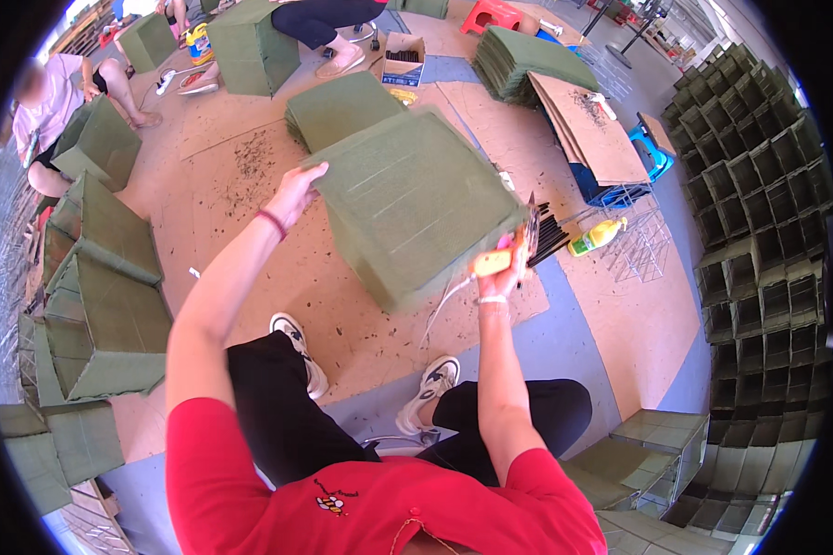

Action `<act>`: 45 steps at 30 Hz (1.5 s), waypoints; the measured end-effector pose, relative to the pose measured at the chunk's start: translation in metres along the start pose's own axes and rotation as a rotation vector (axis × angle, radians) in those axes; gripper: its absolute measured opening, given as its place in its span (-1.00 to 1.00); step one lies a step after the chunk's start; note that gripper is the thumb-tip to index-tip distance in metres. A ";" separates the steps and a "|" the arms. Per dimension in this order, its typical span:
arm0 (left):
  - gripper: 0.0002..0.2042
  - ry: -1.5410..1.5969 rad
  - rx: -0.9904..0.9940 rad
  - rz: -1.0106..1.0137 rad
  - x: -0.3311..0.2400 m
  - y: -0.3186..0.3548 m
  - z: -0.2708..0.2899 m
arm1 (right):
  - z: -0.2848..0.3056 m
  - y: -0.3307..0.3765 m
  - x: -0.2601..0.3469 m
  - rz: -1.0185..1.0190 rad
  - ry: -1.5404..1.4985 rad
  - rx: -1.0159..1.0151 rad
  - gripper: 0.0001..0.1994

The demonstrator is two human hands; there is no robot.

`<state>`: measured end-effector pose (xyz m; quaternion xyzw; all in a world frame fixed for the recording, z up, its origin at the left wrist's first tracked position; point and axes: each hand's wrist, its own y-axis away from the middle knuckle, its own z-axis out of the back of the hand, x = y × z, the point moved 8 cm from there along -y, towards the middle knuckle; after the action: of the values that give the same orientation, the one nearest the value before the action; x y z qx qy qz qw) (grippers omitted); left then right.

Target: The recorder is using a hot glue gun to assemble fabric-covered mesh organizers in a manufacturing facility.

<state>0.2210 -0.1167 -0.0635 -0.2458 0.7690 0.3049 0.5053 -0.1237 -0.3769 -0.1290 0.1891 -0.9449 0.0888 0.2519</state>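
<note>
The green felt-covered box (415, 205) is held up in the air in front of the person, above the brown floor board (278, 250), tilted with one flat face toward the camera. The left hand (295, 190) grips the box's upper left corner, fingers curled over the edge. The right hand (496, 264) is at the box's lower right corner, clenched around a yellow-handled tool (507, 254) whose tip sits against the felt — so that hand steadies the box mostly with the tool, not with a free grasp.

The main risk, as I judge it, is the box slipping: it hangs from one corner grip on the left, and if those fingers loosen it could swing down onto the person's legs and white shoes (361, 361) below the box. The tool's cord (440, 310) trails down from the box's lower edge and could snag on a knee or foot, jerking the tool off its spot. A tip pressed at a slant could also tear or mark the felt, or slide toward the left forearm.

Left of the box stand finished green boxes (102, 296); right of it lie a yellow bottle (599, 235) and black rods (551, 236).
</note>
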 end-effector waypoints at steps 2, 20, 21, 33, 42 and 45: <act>-0.61 -0.038 0.025 0.046 0.001 0.055 -0.002 | -0.003 -0.027 -0.009 -0.011 -0.048 -0.153 -0.64; -0.36 -1.642 0.299 -0.894 -0.041 0.203 -0.088 | -0.081 0.042 0.137 0.156 0.434 0.001 -0.79; -0.43 -1.791 0.355 -0.947 -0.023 0.198 -0.084 | -0.079 0.059 0.137 0.196 0.401 0.034 -0.81; -0.68 -1.739 0.417 -0.989 -0.023 0.209 -0.067 | -0.091 0.279 0.036 -0.266 0.898 0.393 -0.73; -0.83 -1.295 0.249 -0.801 -0.048 0.189 -0.039 | -0.124 0.303 -0.039 -0.471 0.936 0.522 -0.67; -0.83 -1.243 0.260 -0.771 -0.045 0.186 -0.040 | -0.142 0.294 -0.057 -0.376 0.885 0.521 -0.70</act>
<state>0.0851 -0.0135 0.0317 -0.2183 0.2303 0.0953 0.9435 -0.1337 -0.0533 -0.0580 0.3554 -0.6454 0.3443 0.5818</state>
